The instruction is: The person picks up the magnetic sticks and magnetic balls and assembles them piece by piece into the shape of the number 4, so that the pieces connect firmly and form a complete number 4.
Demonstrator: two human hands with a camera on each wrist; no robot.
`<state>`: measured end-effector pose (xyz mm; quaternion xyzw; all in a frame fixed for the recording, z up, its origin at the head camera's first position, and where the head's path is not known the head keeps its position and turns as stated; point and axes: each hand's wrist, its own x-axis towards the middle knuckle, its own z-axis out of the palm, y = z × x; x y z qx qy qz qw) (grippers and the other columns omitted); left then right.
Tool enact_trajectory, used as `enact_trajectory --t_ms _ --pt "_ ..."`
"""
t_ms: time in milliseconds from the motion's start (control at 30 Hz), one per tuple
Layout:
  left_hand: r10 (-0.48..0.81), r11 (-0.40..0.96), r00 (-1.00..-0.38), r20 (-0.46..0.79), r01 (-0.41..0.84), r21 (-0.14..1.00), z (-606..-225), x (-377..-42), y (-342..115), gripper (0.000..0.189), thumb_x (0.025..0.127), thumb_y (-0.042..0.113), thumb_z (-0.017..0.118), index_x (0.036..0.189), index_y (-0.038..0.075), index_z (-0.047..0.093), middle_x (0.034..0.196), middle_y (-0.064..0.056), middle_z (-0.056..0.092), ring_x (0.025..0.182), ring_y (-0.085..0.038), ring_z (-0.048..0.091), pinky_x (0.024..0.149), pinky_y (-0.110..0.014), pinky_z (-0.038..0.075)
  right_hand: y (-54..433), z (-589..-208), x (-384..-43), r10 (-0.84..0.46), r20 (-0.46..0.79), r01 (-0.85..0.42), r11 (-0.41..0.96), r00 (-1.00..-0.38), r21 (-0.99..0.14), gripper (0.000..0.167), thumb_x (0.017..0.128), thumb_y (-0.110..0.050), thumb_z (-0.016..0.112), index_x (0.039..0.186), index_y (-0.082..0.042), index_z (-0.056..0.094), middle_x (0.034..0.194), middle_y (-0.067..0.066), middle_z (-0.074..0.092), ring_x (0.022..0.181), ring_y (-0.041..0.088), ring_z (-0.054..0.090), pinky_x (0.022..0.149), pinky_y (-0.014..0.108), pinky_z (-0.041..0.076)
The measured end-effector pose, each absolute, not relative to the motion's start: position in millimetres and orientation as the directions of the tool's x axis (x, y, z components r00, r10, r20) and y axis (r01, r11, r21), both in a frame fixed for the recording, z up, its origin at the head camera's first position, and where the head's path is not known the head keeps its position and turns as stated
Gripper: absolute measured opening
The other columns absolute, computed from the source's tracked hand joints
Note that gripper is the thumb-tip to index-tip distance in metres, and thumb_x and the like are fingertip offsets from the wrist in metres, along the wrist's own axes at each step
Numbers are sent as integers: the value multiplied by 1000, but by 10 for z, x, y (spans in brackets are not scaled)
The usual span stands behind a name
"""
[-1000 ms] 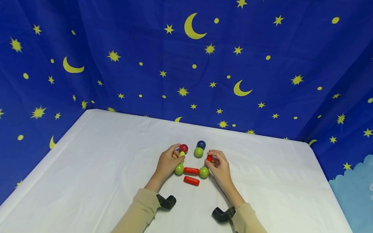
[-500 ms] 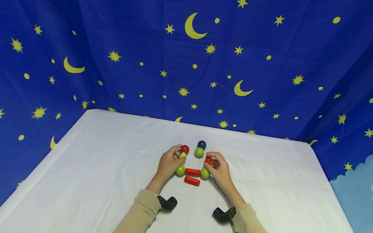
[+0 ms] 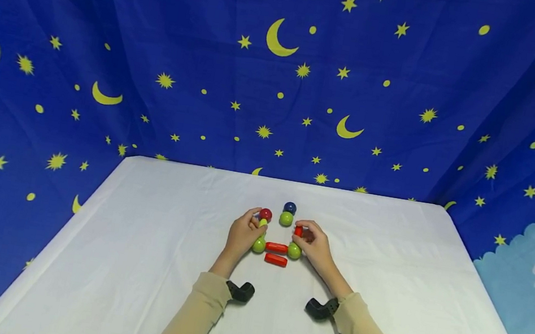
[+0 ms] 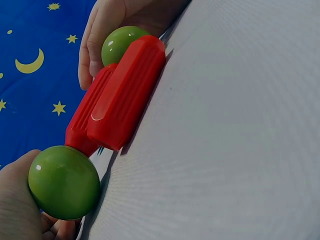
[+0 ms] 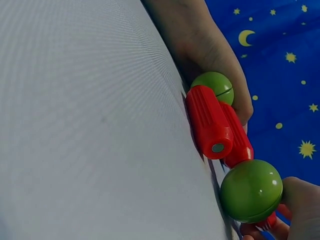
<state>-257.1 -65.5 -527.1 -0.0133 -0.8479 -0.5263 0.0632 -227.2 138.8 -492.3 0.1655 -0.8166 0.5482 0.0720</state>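
The red crossbar (image 3: 276,247) has slid slightly nearer the loose red bar (image 3: 276,260). The left hand (image 3: 243,232) grips a yellow-green stick (image 3: 263,223) between a red ball (image 3: 265,214) and the left green ball (image 3: 259,245) — linked by the crossbar to the right green ball (image 3: 294,251), beyond which the right hand (image 3: 314,243) pinches a red stick (image 3: 298,231).

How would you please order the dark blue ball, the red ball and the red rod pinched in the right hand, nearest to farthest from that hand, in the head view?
1. Red rod: pinched in the right hand.
2. Dark blue ball: to the left and farther forward.
3. Red ball: farthest left, by the left hand.
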Motion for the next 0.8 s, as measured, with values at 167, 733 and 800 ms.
enact_trajectory --t_ms 167,733,800 --pt "-44 452 -991 122 89 887 -5277 -2578 -654 49 84 18 70 129 10 57 81 -4 58 67 -10 49 62 -19 41 1388 -4912 -2267 -189 278 -329 355 -942 -875 32 84 4 64 115 12 59 109 27 60 90 39 55 72 15 44" --pt "-47 452 -990 131 96 887 -5247 -2553 -653 52 82 15 71 130 8 55 79 -4 58 66 -10 49 60 -18 42 1383 -4905 -2265 -194 243 -305 432 -950 -849 27 86 0 63 112 9 64 110 25 64 99 36 61 85 34 52" --pt "-45 447 -990 130 97 889 -5251 -2556 -651 51 82 15 71 130 8 56 79 -4 58 66 -10 49 60 -18 42 1382 -4905 -2267 -197 240 -304 433 -951 -849 27 86 0 63 112 9 63 111 25 64 99 36 61 85 33 51"
